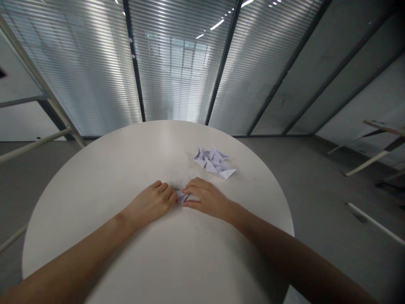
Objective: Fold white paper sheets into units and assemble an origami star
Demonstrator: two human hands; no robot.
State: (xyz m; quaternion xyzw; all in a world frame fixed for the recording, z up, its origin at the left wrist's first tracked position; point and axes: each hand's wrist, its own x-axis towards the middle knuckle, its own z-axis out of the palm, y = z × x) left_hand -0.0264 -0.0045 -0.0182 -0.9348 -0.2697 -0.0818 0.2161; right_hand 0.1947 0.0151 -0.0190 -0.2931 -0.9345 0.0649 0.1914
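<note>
Between my two hands is a small folded piece of white paper (pixel 182 196), low over the middle of the round table. My left hand (pixel 157 199) is closed, its curled fingers gripping the paper's left end. From the other side, my right hand (pixel 207 197) pinches the same piece between thumb and fingers. Most of the paper is covered by the fingers, so its full shape is hidden. Just beyond my right hand lies a cluster of folded white paper pieces (pixel 215 161) with pointed corners, several of them touching or overlapping.
The round white table (pixel 104 169) carries the paper and both forearms. Behind it stands a glass partition with blinds (pixel 177 76). A whiteboard on a pale frame (pixel 53 99) is at the left. Another table (pixel 384 126) stands on the grey floor at the far right.
</note>
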